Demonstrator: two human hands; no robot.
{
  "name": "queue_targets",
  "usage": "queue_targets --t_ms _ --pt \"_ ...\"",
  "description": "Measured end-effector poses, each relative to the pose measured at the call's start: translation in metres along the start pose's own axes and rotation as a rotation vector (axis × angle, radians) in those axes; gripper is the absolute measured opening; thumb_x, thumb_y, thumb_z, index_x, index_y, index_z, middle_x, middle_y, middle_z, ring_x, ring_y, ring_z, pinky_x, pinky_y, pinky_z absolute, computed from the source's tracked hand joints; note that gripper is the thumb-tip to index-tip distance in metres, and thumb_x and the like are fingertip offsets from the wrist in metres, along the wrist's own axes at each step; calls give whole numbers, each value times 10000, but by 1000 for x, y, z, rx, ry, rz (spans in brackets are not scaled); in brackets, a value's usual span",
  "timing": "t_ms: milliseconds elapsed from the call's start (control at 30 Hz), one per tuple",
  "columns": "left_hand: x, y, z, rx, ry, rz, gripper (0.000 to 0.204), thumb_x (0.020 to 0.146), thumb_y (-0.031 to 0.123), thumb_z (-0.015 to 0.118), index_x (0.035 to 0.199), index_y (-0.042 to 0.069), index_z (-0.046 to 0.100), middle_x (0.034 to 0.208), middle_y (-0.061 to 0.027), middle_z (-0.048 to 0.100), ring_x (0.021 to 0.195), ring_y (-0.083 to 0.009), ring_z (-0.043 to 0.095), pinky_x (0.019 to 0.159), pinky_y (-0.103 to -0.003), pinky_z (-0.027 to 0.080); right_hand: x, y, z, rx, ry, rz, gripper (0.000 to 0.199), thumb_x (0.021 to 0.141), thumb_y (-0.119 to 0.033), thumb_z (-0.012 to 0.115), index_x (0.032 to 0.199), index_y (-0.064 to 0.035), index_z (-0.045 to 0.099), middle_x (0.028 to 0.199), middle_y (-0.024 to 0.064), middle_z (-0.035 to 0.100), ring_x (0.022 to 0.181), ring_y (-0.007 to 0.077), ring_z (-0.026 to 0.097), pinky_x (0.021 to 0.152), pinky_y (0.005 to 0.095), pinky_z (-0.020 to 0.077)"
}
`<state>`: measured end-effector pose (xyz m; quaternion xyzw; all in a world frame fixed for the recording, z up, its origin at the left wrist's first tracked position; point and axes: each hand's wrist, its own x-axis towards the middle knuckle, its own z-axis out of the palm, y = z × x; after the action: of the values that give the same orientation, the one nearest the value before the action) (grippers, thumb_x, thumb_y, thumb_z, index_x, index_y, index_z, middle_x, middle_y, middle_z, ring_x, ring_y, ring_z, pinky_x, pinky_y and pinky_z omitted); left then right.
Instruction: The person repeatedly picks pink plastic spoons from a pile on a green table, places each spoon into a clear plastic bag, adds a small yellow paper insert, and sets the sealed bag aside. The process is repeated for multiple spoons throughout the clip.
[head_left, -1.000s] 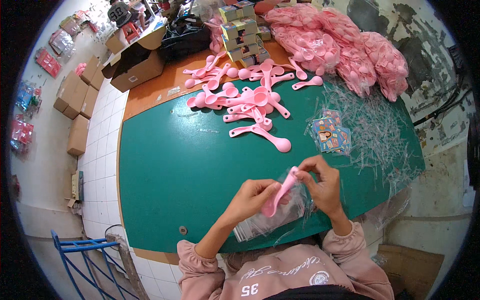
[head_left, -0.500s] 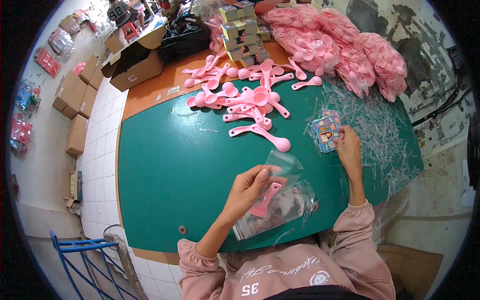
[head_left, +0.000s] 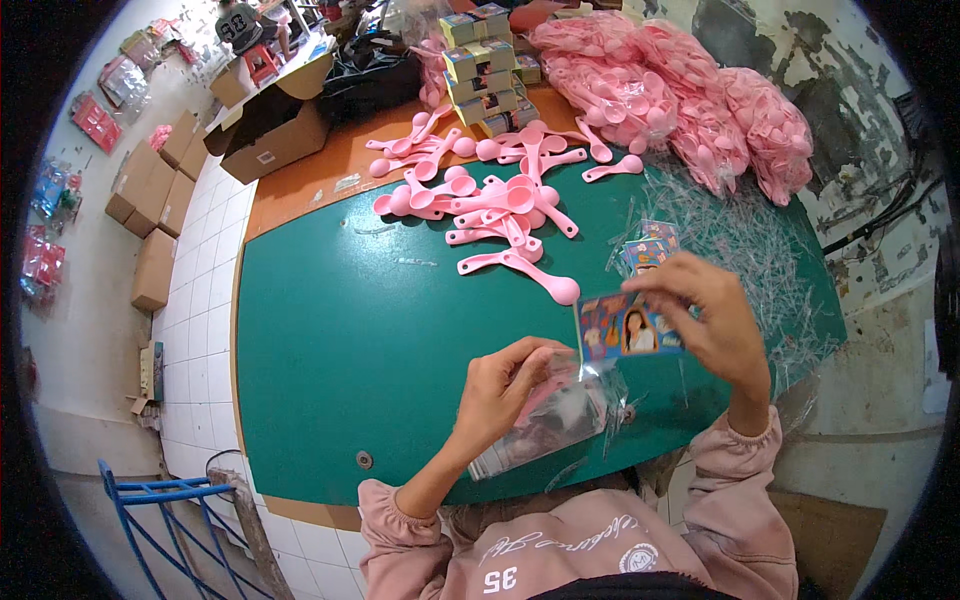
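Observation:
My left hand (head_left: pixel 503 388) is closed on the upper part of a clear plastic bag (head_left: pixel 568 372). A pink measuring spoon (head_left: pixel 545 402) shows through the plastic, partly hidden by my fingers. Under it lies a stack of clear plastic bags (head_left: pixel 535 445) near the table's front edge. Between the fingers of my right hand (head_left: pixel 712 315) is a blue printed card (head_left: pixel 628 328), its left edge close to the bag's mouth. A small pile of similar cards (head_left: pixel 652 243) lies just beyond that hand. Loose pink spoons (head_left: pixel 505 205) are heaped farther back.
Clear plastic strips (head_left: pixel 745 255) litter the table's right side. Bulging bags of pink spoons (head_left: pixel 680 95) sit at the back right, beside stacked card bundles (head_left: pixel 482 70). An open carton (head_left: pixel 270 130) stands back left. A blue metal frame (head_left: pixel 165 490) is at lower left.
My right hand has lifted a card from the pile and brought it left and nearer, beside the bag. My left hand has lowered slightly with the bag.

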<state>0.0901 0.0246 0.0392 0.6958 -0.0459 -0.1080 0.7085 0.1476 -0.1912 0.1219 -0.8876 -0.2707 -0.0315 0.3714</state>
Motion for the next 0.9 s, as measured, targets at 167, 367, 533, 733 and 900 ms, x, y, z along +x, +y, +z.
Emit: queue_targets --t_ms 167,367,533,733,900 --pt "0 5 1 -146 -14 -51 239 933 135 440 971 -46 592 846 -86 644 841 -145 635 668 -219 525 1 -3 6 -21 149 17 201 761 1 560 936 -64 635 790 122 555 713 274 572 629 338 454" --pt "0 6 0 -94 -5 -58 240 933 132 437 971 -47 593 861 -90 641 842 -150 637 680 -228 532 -1 -8 12 -34 31 -37 231 745 28 558 937 -71 638 790 114 545 709 272 576 626 330 462" --pt "0 3 -1 -87 1 -55 244 927 152 459 957 -40 606 819 -72 647 830 -145 641 669 -239 523 -1 -18 10 1 143 -21 259 723 49 562 942 -68 635 785 111 540 729 271 574 636 336 468" --pt "-2 0 1 218 30 40 213 895 159 515 952 -23 611 696 -90 630 584 -77 553 538 -235 444 -5 -15 14 -54 -103 -144 253 693 46 582 921 -53 625 835 101 545 737 270 576 639 344 473" --pt "0 -9 3 174 37 103 200 888 154 523 940 -19 612 657 -94 612 539 -71 494 513 -241 416 -2 -16 11 -26 -188 -140 227 699 4 608 919 -51 624 833 99 544 759 271 575 652 343 470"
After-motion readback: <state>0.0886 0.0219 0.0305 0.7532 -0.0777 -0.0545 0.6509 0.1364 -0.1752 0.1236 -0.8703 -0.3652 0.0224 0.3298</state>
